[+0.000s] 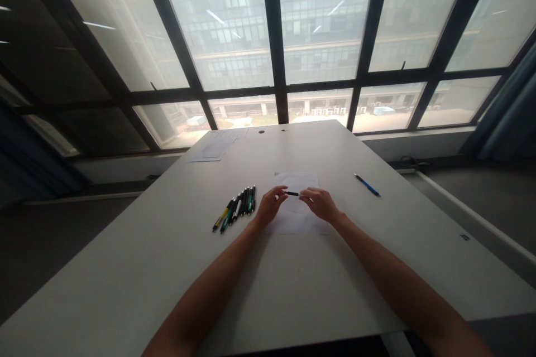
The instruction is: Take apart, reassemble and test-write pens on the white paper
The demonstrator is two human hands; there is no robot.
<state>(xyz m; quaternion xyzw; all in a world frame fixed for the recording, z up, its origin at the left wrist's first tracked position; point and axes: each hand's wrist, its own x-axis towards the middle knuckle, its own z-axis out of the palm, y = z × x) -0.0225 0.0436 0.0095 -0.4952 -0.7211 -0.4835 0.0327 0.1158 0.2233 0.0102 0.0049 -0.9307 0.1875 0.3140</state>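
Note:
Above a white sheet of paper (297, 224), a black pen (292, 193) lies level between my two hands. The fingertips of my left hand (271, 204) pinch its left end. At the other end, my right hand (320, 202) closes its fingers on the pen, hiding that tip. Left of the paper lies a loose row of several pens (237, 206), mostly black with some green and yellow parts. Off to the right, a blue pen (367, 185) rests alone on the table.
The white table (167, 256) stretches toward tall windows. Printed papers (213, 148) lie near its far left edge. A small dark object (464, 237) sits by the right edge. Blue curtains (506, 100) hang at both sides.

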